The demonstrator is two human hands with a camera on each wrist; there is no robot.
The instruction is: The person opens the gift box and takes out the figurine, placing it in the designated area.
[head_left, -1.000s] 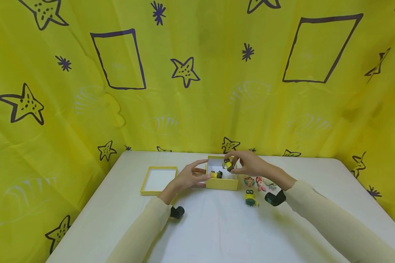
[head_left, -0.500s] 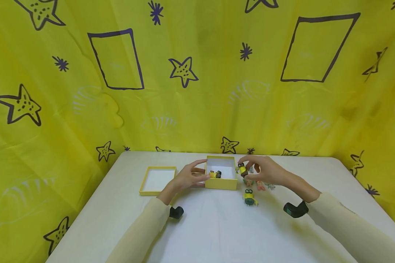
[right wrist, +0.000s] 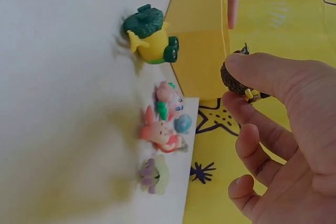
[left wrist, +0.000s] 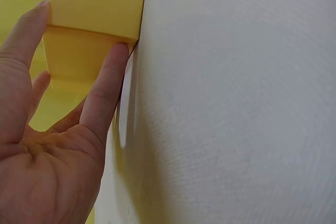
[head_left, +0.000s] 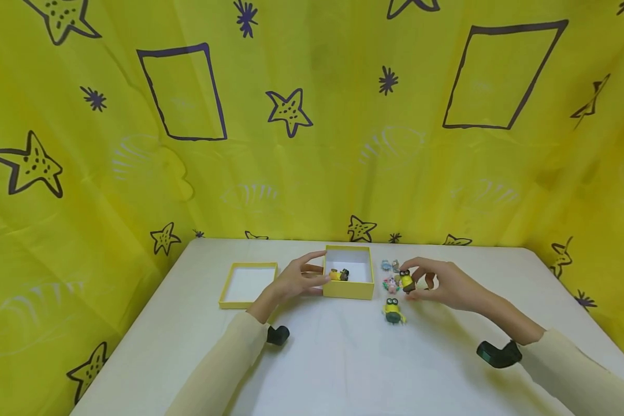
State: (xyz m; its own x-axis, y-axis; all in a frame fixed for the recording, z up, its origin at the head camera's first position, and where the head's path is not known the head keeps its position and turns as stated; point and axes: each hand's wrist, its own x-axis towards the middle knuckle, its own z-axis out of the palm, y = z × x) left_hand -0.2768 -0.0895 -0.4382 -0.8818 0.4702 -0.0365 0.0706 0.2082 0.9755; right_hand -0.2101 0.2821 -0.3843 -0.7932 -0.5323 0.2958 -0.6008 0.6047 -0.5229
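My right hand (head_left: 449, 284) pinches a minion figurine (head_left: 407, 282) between thumb and index finger, above the table to the right of the box. In the right wrist view its dark brown lower part (right wrist: 233, 80) shows, with the other fingers loosely bent. My left hand (head_left: 295, 278) touches the left side of an uncovered yellow box (head_left: 348, 290), fingers fairly straight and spread, thumb at the front corner. Another yellow and dark figurine (head_left: 339, 275) lies inside the box. A minion figurine in green (head_left: 393, 312) stands on the table just right of the box.
The yellow-rimmed lid (head_left: 239, 305) lies to the left, white inside up. Right of the box sit pink figurines (head_left: 392, 285), small bluish figurines (head_left: 386, 265) and a pale green and purple figurine (right wrist: 157, 174). A yellow curtain (head_left: 333, 173) hangs behind the white table (head_left: 333, 358).
My right hand has lifted the minion figurine out of the box and carried it to the right, towards the other figurines. My left hand has stayed at the box's left side.
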